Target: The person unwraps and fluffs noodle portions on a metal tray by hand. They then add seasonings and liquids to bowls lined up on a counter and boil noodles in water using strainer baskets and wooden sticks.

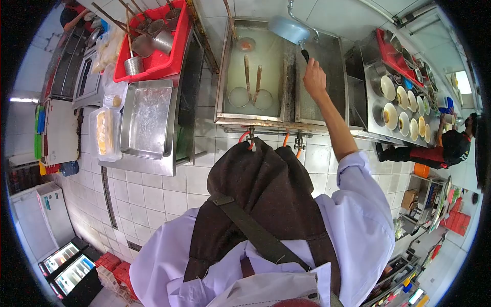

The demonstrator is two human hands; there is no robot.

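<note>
As I view this remotely, the right hand's (315,79) fingers are wrapped around the black handle (306,54) of a blue pan (287,29), beside the tap (315,35) and above the far end of the basins (250,121). The left hand is out of sight, so I cannot tell its fingers' state. I expect the pan to be stiff, hardly fragile, fairly light unless filled, and slippery when wet. I'd grip the handle firmly, as the weight sits out ahead.
</note>
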